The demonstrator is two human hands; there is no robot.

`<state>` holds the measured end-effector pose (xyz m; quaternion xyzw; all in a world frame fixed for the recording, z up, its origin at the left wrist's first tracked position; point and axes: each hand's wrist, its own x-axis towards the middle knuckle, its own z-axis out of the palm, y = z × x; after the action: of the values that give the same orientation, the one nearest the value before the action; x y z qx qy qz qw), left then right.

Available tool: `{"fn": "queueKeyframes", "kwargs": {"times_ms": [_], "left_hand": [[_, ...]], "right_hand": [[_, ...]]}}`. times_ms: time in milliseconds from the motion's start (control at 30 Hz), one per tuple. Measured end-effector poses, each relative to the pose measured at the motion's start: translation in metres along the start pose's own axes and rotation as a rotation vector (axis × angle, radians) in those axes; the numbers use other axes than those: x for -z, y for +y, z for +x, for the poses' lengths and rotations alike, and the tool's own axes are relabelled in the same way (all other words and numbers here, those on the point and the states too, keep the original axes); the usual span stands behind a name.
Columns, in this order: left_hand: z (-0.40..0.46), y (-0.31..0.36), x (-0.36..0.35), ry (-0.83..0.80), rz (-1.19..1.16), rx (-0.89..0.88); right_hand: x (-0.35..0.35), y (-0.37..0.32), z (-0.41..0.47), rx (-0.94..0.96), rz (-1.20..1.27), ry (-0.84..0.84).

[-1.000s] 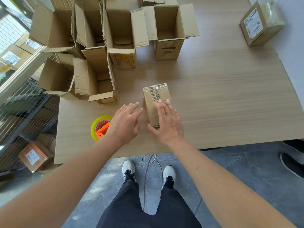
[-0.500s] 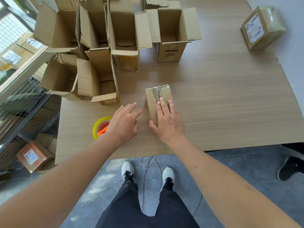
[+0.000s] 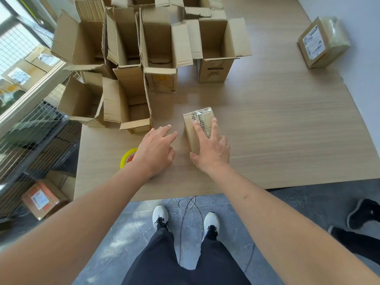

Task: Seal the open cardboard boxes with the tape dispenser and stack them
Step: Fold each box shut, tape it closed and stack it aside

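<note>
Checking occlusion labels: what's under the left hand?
Part of the tape dispenser shows under the left hand: a yellow roll edge with some orange inside, lying on the table. The hand and wrist cover the rest, so its handle cannot be seen.

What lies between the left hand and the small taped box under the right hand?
Only a narrow strip of bare tabletop separates the left hand from the taped box, as the head view shows. The right hand rests on the box.

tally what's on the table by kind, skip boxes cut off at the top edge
open boxes: 6
taped-shut boxes: 2
tape dispenser: 1
total: 9
</note>
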<state>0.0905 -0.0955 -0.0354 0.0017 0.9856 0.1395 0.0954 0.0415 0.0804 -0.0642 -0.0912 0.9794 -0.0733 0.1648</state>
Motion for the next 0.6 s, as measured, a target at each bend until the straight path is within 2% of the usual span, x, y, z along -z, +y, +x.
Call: {"fn": "queueKeyframes", "kwargs": {"times_ms": [600], "left_hand": [[-0.012,-0.004,0.118,0.129,0.097,-0.149]], "right_hand": [[0.106,-0.041,-0.044,-0.059,0.106,0.181]]}}
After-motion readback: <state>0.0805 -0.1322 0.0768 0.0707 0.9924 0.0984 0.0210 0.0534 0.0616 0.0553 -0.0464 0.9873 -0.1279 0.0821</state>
